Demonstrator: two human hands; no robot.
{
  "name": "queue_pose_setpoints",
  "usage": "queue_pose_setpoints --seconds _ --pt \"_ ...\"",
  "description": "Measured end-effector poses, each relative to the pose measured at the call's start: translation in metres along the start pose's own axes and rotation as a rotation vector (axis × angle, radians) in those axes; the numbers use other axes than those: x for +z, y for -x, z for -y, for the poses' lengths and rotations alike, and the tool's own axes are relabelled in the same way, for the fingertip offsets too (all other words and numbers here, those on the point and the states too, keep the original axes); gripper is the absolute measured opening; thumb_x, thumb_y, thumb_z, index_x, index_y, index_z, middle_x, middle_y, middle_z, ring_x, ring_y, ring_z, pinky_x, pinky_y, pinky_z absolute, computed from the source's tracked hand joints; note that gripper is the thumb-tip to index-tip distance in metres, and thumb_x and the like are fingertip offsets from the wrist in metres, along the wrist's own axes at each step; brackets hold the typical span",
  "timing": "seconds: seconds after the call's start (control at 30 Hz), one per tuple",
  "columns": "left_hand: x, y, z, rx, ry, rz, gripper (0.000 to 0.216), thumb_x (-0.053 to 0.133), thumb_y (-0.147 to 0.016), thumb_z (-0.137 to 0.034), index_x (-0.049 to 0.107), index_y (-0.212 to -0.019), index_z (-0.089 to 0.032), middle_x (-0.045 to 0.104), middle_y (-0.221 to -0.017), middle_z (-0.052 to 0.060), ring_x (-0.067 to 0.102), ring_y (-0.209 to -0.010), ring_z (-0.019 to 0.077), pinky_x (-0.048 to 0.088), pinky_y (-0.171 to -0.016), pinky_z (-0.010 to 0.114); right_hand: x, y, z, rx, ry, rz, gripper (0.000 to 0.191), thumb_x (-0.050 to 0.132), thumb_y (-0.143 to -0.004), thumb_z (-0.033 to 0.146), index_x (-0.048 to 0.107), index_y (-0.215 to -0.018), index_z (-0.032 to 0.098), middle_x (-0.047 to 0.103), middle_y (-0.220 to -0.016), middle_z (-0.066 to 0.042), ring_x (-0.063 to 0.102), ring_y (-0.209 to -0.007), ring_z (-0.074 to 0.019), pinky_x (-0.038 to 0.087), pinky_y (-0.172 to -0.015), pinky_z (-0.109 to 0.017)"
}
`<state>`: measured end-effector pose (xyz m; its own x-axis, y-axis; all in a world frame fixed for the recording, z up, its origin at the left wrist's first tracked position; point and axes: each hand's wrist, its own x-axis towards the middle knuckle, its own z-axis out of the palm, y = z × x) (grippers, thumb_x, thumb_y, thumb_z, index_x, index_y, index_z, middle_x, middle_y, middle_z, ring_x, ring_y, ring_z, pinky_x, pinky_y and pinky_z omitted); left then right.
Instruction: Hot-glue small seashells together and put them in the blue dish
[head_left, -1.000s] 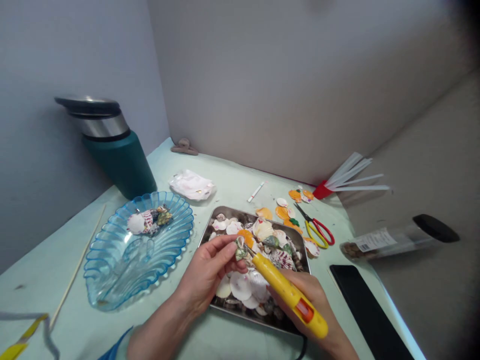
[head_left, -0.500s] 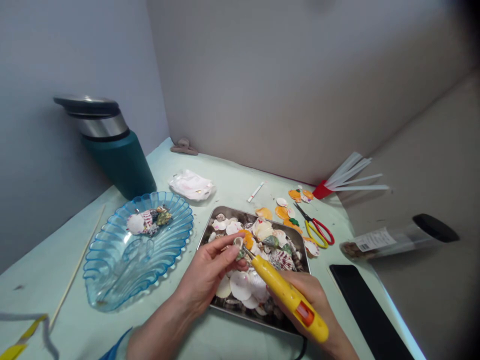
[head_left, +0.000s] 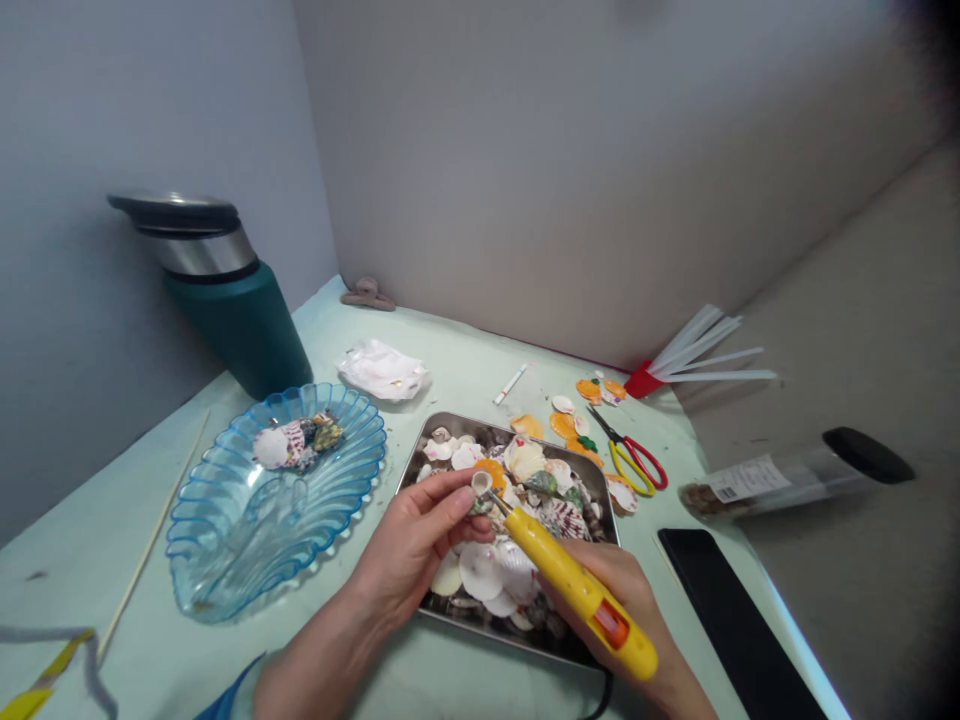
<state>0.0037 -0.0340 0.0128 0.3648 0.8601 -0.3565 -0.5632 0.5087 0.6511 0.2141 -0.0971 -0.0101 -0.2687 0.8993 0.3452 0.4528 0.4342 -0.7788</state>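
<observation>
A small shell (head_left: 481,484) sits pinched over a metal tray (head_left: 480,628).
The left hand (head_left: 409,532) holds it between thumb and fingers, opening exposed, apparently to give the tip of the yellow tool (head_left: 566,575) access; the right hand (head_left: 626,580) grips that tool, fingers partly hidden. Loose shells (head_left: 480,572) fill the tray, seemingly for easy reach.

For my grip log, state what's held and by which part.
The left hand pinches a small shell by its side; the right hand grips a yellow tool by its handle, grip partly hidden.
</observation>
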Motion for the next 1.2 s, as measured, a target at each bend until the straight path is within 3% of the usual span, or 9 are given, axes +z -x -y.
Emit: queue_pose_setpoints --seconds 0.4,1.2 --pt "-0.0044 0.0006 0.0024 0.006 0.001 0.066 0.034 0.081 -0.067 -0.021 0.075 -0.100 -0.015 0.072 -0.100 0.009 0.064 -0.069 0.0113 0.053 -0.075 0.025 -0.0014 0.0002 -0.0005 0.007 0.028 -0.009 0.003 0.064 -0.084 0.022 0.064 -0.083 0.018 0.062 -0.064 0.001 0.057 -0.054 -0.0124 0.045 -0.054 -0.021" --pt "-0.0046 -0.0003 0.0024 0.007 -0.001 0.078 0.035 0.080 -0.069 -0.021 0.074 -0.103 -0.015 0.072 -0.093 0.009 0.064 -0.066 0.0117 0.055 -0.072 0.028 0.0032 -0.0011 0.0011 0.019 0.034 0.009 0.020 0.060 -0.087 0.027 0.056 -0.069 0.018 0.055 -0.058 0.003 0.050 -0.049 -0.0107 0.041 -0.050 -0.021"
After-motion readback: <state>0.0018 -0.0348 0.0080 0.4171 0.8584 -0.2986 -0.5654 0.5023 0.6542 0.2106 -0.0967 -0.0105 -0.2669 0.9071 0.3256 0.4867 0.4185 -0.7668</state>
